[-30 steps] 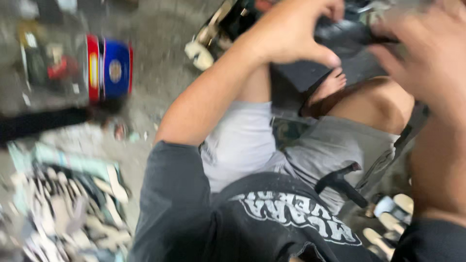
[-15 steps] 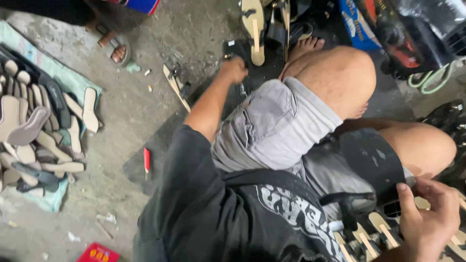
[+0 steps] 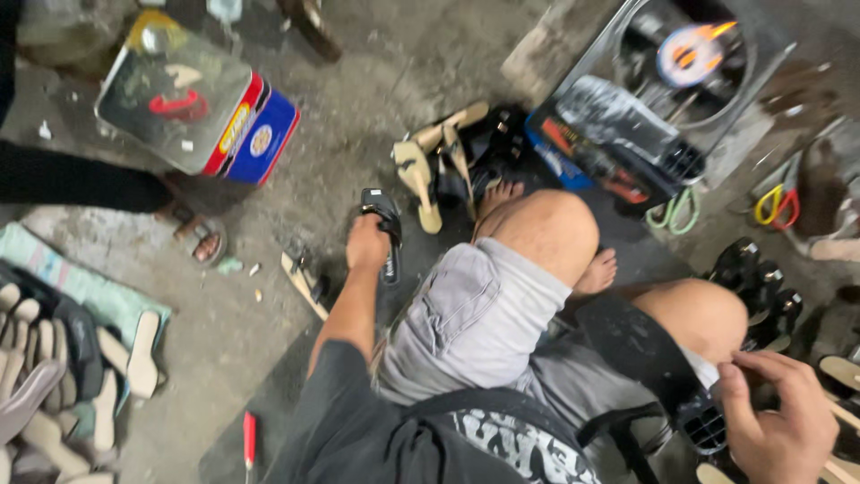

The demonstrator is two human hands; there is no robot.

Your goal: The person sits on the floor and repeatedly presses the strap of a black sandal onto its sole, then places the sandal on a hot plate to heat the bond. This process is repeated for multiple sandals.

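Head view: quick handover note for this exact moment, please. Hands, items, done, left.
Left hand: stretched out to the floor, grip closed on a black sandal.
Right hand: by the right knee, fingers on a black ribbed part; too blurred to say if it is gripped.
Nearby: pile of tan soles and black sandals ahead, more soles on a mat to the left, red-handled tool on the floor.
Done: sandal in hand.
Left: sandal not yet brought to the lap.

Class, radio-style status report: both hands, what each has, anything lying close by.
Left hand gripping black sandal over concrete floor. Right hand fingering black strap piece by knee. Tan soles heaped just beyond.
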